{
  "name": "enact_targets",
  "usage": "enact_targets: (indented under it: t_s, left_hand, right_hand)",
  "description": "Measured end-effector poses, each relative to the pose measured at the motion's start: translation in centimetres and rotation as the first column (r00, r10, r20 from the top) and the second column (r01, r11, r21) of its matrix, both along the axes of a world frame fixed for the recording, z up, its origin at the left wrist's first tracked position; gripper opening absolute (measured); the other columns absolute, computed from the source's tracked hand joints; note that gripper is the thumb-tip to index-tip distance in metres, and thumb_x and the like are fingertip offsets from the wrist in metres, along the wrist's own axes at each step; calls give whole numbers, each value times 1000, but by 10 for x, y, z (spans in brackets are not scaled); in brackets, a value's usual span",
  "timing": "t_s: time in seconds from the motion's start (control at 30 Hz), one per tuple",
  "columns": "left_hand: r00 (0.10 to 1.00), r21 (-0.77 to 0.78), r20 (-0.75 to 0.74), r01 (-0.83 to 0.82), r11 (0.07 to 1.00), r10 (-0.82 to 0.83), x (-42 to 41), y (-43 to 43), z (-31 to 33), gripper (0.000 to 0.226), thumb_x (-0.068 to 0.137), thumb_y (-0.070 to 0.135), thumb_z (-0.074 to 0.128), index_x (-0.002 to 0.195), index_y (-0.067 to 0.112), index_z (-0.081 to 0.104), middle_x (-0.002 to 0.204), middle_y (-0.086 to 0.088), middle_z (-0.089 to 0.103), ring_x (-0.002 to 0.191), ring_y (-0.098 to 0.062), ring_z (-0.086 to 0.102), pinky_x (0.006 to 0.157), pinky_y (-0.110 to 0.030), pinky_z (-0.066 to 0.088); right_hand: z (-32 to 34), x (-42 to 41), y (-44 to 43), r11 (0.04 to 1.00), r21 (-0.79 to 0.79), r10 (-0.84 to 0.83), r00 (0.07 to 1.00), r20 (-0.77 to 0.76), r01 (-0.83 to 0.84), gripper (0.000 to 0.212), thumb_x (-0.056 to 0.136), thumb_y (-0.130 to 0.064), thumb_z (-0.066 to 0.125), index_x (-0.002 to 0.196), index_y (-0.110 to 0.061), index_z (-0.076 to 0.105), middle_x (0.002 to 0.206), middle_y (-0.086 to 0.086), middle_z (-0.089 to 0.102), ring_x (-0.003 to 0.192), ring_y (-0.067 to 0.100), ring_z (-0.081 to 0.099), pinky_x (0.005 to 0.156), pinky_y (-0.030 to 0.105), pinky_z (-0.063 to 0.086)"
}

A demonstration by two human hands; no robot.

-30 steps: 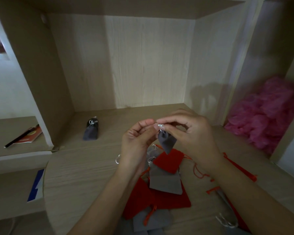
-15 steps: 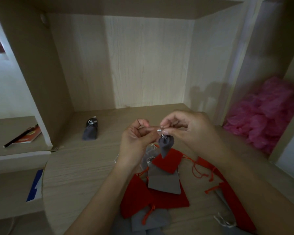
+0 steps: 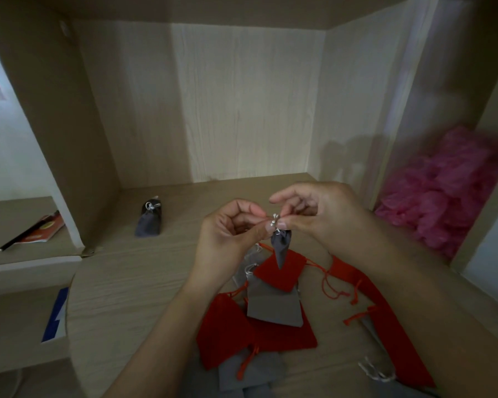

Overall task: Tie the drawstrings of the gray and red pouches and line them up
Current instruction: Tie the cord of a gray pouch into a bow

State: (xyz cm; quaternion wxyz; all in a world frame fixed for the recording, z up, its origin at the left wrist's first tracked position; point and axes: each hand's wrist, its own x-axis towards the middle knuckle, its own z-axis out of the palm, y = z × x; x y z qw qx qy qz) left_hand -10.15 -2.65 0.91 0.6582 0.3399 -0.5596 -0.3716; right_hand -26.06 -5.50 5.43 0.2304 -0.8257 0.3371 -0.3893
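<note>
A small gray pouch (image 3: 281,247) hangs in the air above the pile, its neck gathered by a silver drawstring (image 3: 274,220). My left hand (image 3: 230,239) pinches the string from the left. My right hand (image 3: 319,214) pinches it from the right, fingertips nearly meeting. Below them lies a loose heap of flat pouches: a red one (image 3: 282,271), a gray one (image 3: 273,307), a bigger red one (image 3: 236,331), with more gray and red ones toward the near edge. One tied gray pouch (image 3: 149,219) lies alone at the back left of the wooden shelf (image 3: 127,282).
Wooden side walls and a back panel enclose the shelf. A heap of pink plastic (image 3: 449,191) fills the compartment to the right. On a lower ledge at the left lie an orange booklet and a dark pen (image 3: 32,231); a blue and white card (image 3: 56,314) sits below.
The held gray pouch has turned and narrowed, hanging point-down. My hands have drawn slightly apart on the silver string, staying at the same height.
</note>
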Motion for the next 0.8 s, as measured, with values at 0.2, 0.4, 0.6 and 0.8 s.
enact_targets:
  t_s: [0.2, 0.4, 0.6, 0.8]
  left_hand:
    - [999, -11, 41, 14, 1000, -14, 3, 0, 0, 17, 64, 2, 70, 73, 7, 56, 63, 4, 68, 61, -6, 63, 62, -17, 51]
    - [999, -8, 43, 25, 1000, -25, 2, 1, 2, 22, 68, -13, 67, 79, 4, 61, 67, 4, 71, 64, -4, 66, 63, -14, 53]
    - [1000, -52, -19, -9, 999, 8, -1, 2, 2, 15, 68, -5, 68, 80, 3, 65, 64, 1, 70, 57, -6, 63, 60, -16, 52]
    - [984, 61, -176, 0, 998, 10, -1, 1, 0, 13, 68, 9, 67, 80, 4, 65, 64, -2, 68, 53, -8, 59, 57, -17, 52]
  right_hand:
    - [4, 1, 2, 1000, -18, -19, 999, -43, 19, 15, 74, -7, 76, 82, -21, 76, 73, -10, 71, 71, 4, 65, 64, 10, 47]
    - [-1, 3, 0, 999, -27, -37, 999, -4, 37, 22, 76, -8, 75, 76, -29, 70, 73, -9, 70, 72, 5, 66, 69, 19, 51]
    - [-2, 5, 3, 998, -70, 2, 1000, 11, -1, 18, 79, -8, 72, 79, -26, 69, 69, -17, 66, 71, -3, 64, 66, 8, 45]
    - [-9, 10, 3, 997, -31, 80, 975, 206, -76, 18, 79, -2, 71, 79, -20, 71, 75, -2, 72, 70, 10, 68, 67, 23, 52]
